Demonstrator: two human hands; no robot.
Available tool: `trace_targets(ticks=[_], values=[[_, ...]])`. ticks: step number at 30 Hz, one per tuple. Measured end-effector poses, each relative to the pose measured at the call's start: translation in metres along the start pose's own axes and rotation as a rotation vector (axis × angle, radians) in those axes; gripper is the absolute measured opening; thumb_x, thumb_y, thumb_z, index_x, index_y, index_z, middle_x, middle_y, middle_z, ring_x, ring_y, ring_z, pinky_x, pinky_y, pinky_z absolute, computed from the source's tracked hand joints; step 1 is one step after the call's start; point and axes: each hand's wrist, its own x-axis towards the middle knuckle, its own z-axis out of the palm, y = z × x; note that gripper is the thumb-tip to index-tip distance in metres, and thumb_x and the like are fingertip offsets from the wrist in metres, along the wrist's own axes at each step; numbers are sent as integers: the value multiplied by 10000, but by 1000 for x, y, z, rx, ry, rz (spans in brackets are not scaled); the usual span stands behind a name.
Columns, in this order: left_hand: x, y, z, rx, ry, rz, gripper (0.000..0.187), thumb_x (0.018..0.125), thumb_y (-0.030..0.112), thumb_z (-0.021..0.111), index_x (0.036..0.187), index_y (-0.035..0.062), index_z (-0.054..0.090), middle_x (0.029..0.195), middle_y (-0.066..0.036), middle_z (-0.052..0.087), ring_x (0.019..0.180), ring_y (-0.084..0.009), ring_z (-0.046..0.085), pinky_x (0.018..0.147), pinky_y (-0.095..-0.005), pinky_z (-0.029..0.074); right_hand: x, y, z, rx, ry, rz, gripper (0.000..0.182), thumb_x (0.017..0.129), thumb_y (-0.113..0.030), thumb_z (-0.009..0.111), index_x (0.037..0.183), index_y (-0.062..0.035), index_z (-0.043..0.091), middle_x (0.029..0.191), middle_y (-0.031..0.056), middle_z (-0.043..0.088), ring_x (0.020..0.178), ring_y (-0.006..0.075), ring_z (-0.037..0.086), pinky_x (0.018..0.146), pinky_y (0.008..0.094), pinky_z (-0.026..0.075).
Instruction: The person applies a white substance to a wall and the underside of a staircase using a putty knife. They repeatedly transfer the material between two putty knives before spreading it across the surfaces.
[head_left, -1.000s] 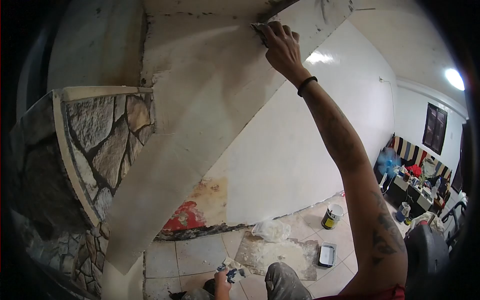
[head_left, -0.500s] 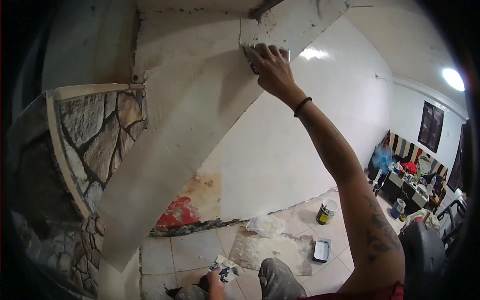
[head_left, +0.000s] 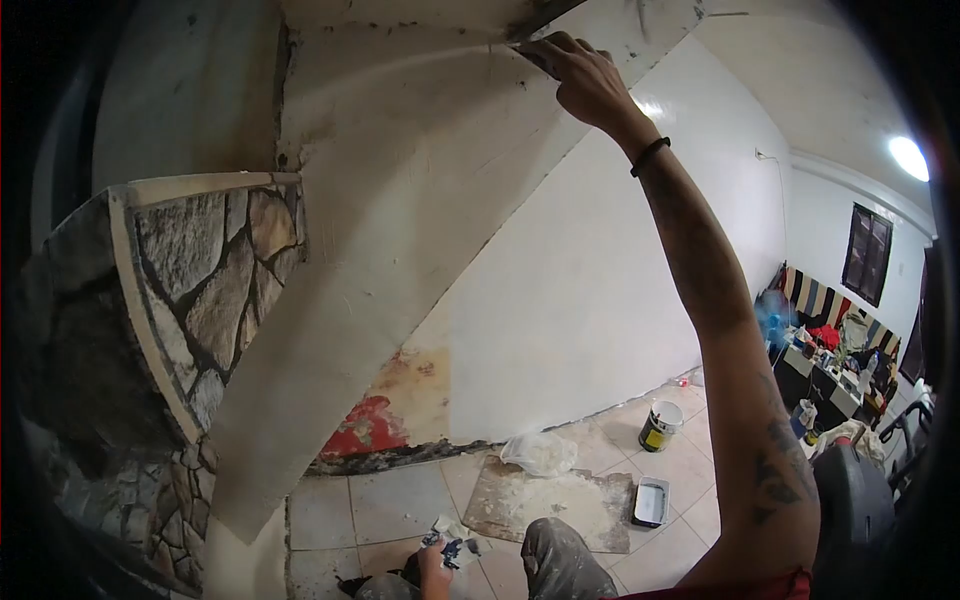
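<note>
My right hand (head_left: pixel 592 82) is raised at the top of the slanted, putty-coated surface (head_left: pixel 350 300). Its fingers are closed round a dark, flat putty knife (head_left: pixel 538 58), whose edge lies against the surface near a dark strip. Low in the view, my left hand (head_left: pixel 434 572) grips a flat putty-smeared blade (head_left: pixel 460 548) with white and dark patches; its handle is hidden. Below that surface, the wall shows a red and yellowish bare patch (head_left: pixel 375 425).
A stone-clad panel (head_left: pixel 215 265) stands on the left. On the tiled floor are a powder-covered board (head_left: pixel 500 515), a plastic bag (head_left: pixel 540 453), a paint can (head_left: pixel 660 427) and a tray (head_left: pixel 650 502). A cluttered table (head_left: pixel 825 375) stands at the far right.
My right hand has moved up and to the right with the putty knife, to the upper end of the slanted surface. My left hand stays low, still gripping the smeared blade.
</note>
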Motion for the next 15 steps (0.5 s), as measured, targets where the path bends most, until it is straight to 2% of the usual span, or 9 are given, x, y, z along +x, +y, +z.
trace_targets(ticks=[5, 8, 15], values=[[16, -6, -4, 61, 24, -24, 244, 820, -3, 520, 1058, -7, 569, 943, -115, 619, 815, -249, 631, 725, -380, 535, -3, -5, 20, -27, 35, 23, 638, 678, 101, 432, 1244, -178, 524, 1218, 67, 531, 1127, 264, 507, 888, 431, 403], [-10, 5, 19, -3, 25, -39, 255, 825, -2, 524, 1075, -10, 572, 949, -115, 622, 803, -250, 634, 715, -376, 537, 3, -10, 27, -74, 103, 56, 610, 696, 74, 457, 1238, -195, 530, 1214, 63, 528, 1115, 274, 508, 895, 450, 391], [-7, -1, 25, 23, 3, -23, 237, 812, -14, 520, 1038, 0, 588, 941, -102, 620, 782, -240, 631, 690, -352, 541, 4, -17, 50, -162, 198, 62, 528, 728, 1, 530, 1208, -218, 543, 1151, 68, 530, 1061, 290, 519, 883, 482, 380]])
